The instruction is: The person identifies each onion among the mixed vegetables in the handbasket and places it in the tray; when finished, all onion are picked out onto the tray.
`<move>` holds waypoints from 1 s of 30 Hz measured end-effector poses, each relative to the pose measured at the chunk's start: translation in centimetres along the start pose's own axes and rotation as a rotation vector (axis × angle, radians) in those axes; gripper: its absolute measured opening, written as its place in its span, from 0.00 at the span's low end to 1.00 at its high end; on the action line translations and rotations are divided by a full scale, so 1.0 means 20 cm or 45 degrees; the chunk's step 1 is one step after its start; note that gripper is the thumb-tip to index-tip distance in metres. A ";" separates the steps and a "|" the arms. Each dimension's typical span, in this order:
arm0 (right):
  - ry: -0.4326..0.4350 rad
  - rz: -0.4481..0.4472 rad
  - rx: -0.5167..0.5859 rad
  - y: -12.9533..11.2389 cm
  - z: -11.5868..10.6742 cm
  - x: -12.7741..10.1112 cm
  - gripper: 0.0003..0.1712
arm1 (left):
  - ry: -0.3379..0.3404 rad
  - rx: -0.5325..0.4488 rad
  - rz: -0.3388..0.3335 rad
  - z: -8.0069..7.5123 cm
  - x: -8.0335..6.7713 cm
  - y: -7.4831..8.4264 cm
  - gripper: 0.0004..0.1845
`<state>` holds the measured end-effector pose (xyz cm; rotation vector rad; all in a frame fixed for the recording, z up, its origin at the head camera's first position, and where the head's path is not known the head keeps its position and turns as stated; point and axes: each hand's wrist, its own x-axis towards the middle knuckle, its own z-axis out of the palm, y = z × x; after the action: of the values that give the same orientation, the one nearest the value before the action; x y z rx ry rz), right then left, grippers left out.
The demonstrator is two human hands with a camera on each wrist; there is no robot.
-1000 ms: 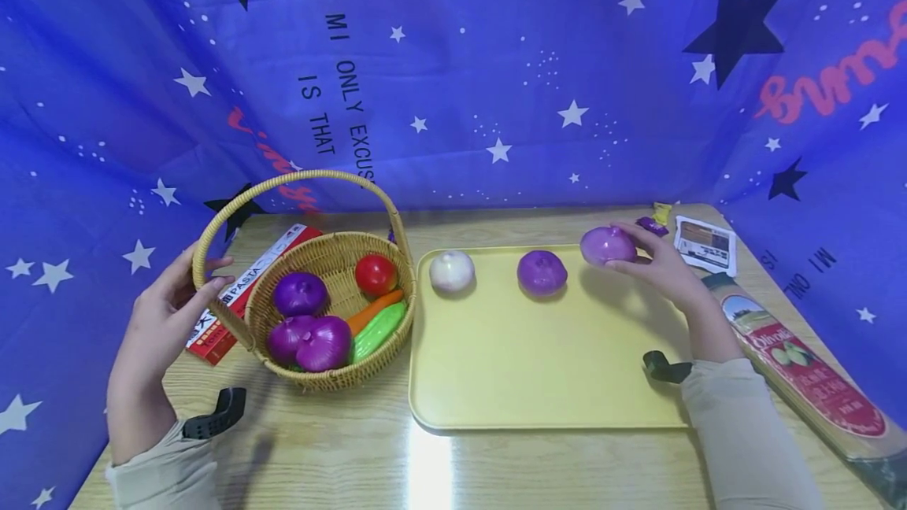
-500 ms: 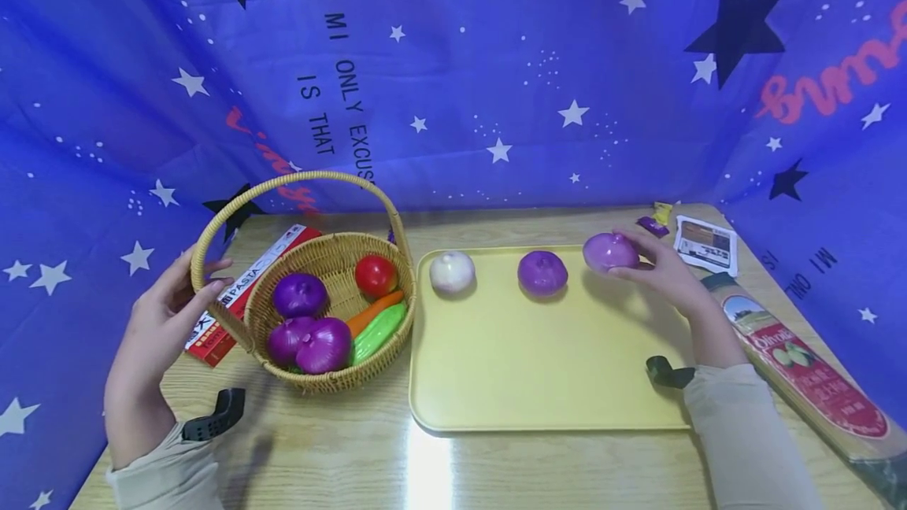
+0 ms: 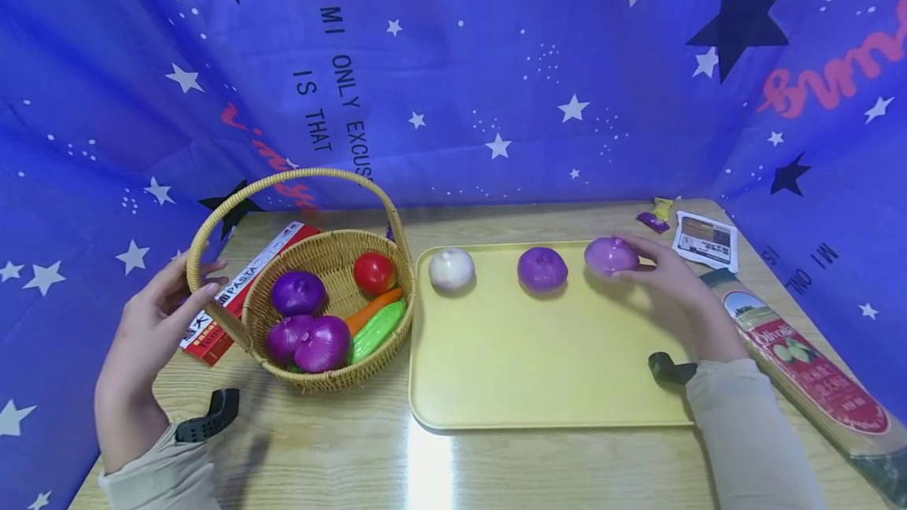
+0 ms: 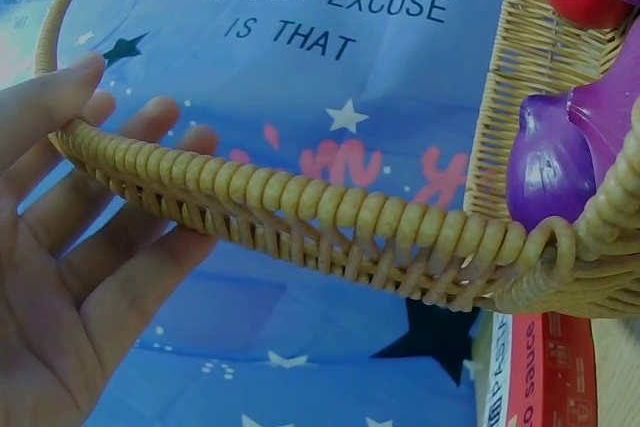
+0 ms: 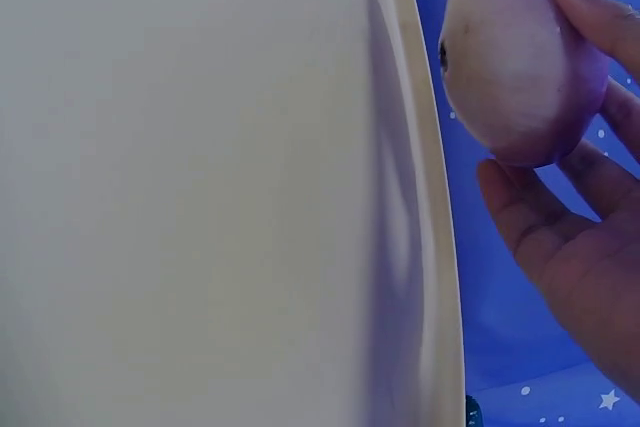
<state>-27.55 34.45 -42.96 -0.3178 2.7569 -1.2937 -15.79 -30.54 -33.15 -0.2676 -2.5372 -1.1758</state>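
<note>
Holding a pale purple onion [image 3: 610, 255], the right hand's [image 3: 666, 274] grip hides its far side.

- Pasta box [image 3: 237, 290]: partly behind the basket [image 3: 333, 372] rim & handle; small print too small to read.
- Lower purple onions [image 3: 312, 341] overlap, undersides hidden in basket.
- Carrot [image 3: 372, 309] & green veg [image 3: 378, 330]: lower ends tucked under onions.
- Long packet [image 3: 808, 368] at worktop's right: cut by pic edge.
- Left wrist view: left hand [image 4: 70, 277] cut at frame edge; basket only partly in shot.
- Right wrist view: tray [image 5: 200, 187] blurred, fills frame; right hand [image 5: 570, 237] cut at edge.
- Small wrappers [image 3: 655, 215] at back: too small to tell.
</note>
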 end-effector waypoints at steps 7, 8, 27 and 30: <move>-0.071 0.022 0.021 0.03 -0.02 0.00 0.46 | 0.023 -0.050 0.025 0.01 0.02 -0.01 0.22; -0.081 0.023 0.026 0.03 -0.02 0.00 0.46 | 0.027 -0.055 0.022 0.01 0.02 -0.01 0.22; -0.163 -0.007 0.103 0.06 0.00 0.00 0.45 | 0.058 -0.043 -0.007 0.02 0.02 -0.04 0.22; -0.154 -0.045 0.064 0.07 0.00 0.00 0.45 | 0.053 -0.051 -0.001 0.02 0.02 -0.04 0.22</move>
<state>-27.73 35.31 -43.95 -0.4280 2.6258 -1.3040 -16.56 -30.62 -33.75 -0.2489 -2.4805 -1.2215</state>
